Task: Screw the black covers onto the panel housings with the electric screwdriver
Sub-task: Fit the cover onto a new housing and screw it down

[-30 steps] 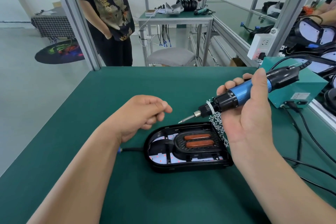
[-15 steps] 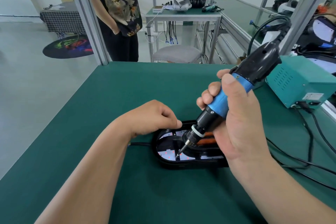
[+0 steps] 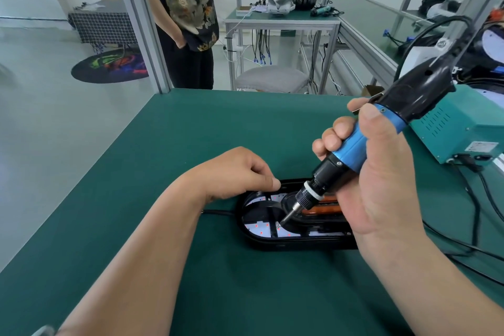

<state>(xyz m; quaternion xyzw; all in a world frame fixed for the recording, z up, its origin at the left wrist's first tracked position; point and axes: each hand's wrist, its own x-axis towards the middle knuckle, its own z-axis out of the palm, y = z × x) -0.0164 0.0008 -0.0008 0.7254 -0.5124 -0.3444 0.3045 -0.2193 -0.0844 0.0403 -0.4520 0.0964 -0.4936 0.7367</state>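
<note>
On the flat green mat of the table [image 3: 169, 144] lies the panel housing [image 3: 275, 244], a glossy black plastic shell shaped like a stretched oval, near the middle of the bench and just in front of the person. The black cover [image 3: 268, 206] sits in it as a ribbed frame; through its gaps shows a white board [image 3: 259, 228] dotted with small red points, and 2 long copper-coloured bars [image 3: 326, 209] lie side by side further right. A thin black cable [image 3: 218, 212] leaves the housing's left end. The right hand [image 3: 381, 185] is wrapped round the electric screwdriver [image 3: 354, 148], fingers curled on its smooth blue metal sleeve and thumb laid along the top. The tool tilts down to the left, its knurled black collar and slim steel bit reaching into the cover, the tip touching a point on a rib. The left hand [image 3: 236, 172] has its fingers curled under and the thumb along the forefinger, at the housing's far-left rim; whether it pinches anything I cannot tell. A boxy teal metal power unit [image 3: 461, 128] with vent slots stands to the right, and a person in a patterned top [image 3: 188, 22] stands beyond the table.
</note>
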